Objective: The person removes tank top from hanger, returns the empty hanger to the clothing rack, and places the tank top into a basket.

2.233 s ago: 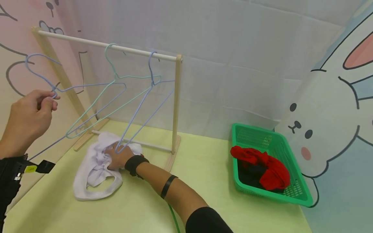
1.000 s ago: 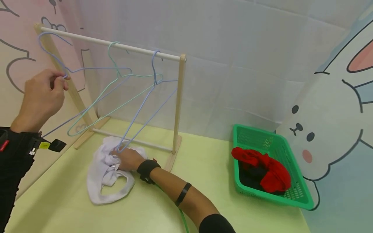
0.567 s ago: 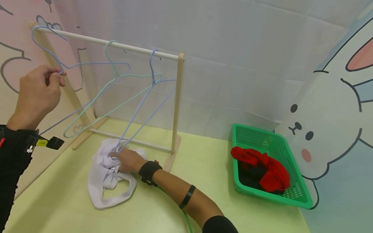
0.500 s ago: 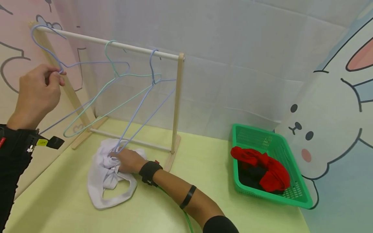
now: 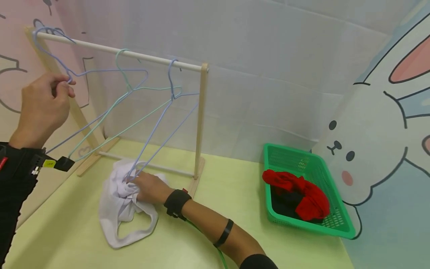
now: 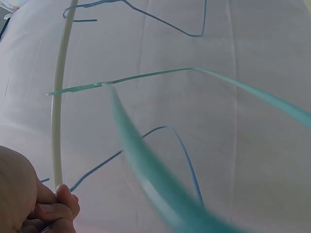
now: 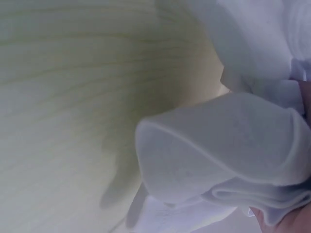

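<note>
In the head view my left hand [image 5: 45, 108] pinches a blue hanger [image 5: 111, 70] just below its hook. That hook overlaps the left end of the rack's white rod [image 5: 90, 45]. My fingertips [image 6: 65, 194] show beside the rod in the left wrist view. My right hand [image 5: 151, 188] grips a bunched white garment [image 5: 109, 213] low by the rack's base, its fingertips partly hidden in the folds. The garment has a loop of fabric lying toward me. In the right wrist view the white cloth [image 7: 218, 141] fills the right side, close over the table.
A green hanger [image 5: 156, 88] and another blue hanger [image 5: 170, 80] hang from the rod, the latter reaching down over my right hand. The rack's wooden post [image 5: 200, 123] stands behind my right wrist. At the right, a green basket [image 5: 336, 201] holds red cloth [image 5: 312, 201] and black cloth.
My left hand has risen with the blue hanger, bringing its hook from below the rod up to its level. My right hand has shifted slightly right and nearer with the white garment.
</note>
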`<state>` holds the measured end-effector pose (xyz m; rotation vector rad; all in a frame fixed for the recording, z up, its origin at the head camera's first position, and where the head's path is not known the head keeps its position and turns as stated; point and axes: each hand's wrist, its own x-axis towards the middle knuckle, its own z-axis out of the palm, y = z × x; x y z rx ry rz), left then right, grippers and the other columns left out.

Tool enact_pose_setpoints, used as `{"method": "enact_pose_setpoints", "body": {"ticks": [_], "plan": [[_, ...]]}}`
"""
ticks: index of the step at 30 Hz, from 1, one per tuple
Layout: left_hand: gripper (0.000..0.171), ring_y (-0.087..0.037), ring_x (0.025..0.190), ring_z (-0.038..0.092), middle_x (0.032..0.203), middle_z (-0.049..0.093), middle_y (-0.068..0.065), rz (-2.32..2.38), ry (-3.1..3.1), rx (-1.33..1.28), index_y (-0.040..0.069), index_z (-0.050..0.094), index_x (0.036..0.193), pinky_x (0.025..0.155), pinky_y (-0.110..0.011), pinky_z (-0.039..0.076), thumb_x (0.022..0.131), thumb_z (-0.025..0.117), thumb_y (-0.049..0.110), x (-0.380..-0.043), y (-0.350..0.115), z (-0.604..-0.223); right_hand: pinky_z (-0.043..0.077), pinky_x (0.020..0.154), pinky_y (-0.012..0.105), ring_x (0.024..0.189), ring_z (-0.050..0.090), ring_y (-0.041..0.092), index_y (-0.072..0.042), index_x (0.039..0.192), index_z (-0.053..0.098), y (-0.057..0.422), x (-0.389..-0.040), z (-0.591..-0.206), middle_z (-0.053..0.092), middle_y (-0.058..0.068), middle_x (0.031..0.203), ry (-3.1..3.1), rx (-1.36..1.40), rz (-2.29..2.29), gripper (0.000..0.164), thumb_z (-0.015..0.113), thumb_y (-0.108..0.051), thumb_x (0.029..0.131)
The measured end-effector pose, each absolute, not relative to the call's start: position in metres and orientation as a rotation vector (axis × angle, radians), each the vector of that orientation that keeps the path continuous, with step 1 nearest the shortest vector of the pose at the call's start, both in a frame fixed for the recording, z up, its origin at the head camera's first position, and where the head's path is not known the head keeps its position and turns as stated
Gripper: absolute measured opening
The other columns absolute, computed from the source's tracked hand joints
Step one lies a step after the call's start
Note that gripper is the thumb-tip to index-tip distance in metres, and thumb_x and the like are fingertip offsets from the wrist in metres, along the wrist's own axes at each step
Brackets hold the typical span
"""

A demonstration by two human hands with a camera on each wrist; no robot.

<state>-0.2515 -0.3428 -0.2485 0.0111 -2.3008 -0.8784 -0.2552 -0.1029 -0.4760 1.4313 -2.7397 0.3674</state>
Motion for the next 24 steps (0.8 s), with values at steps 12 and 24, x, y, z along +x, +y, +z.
{"method": "enact_pose_setpoints", "body": {"ticks": [12, 24], "plan": [[0.045, 0.017, 0.074, 0.047, 0.081, 0.048, 0.039, -0.873, -2.239, -0.014, -0.009, 0.064, 0.137, 0.067, -0.010, 0.034, 0.111, 0.039, 0.018, -0.255, -0.337, -0.243, 0.048, 0.082, 0.014, 0.109, 0.064, 0.006, -0.020, 0.141, 0.069, -0.079, -0.246, -0.459, 0.061, 0.003, 0.140, -2.701, 1.409, 0.453, 0.054, 0.080, -0.012, 0.089], [0.046, 0.013, 0.071, 0.044, 0.086, 0.046, 0.033, -0.839, -2.284, 0.002, -0.006, 0.060, 0.144, 0.061, -0.009, 0.033, 0.113, 0.037, 0.020, -0.260, -0.329, -0.242, 0.036, 0.061, 0.014, 0.080, 0.046, 0.009, -0.021, 0.126, 0.069, -0.043, -0.231, -0.443, 0.046, -0.002, 0.098, -2.659, 1.362, 0.540, 0.042, 0.084, -0.012, 0.088]]}}
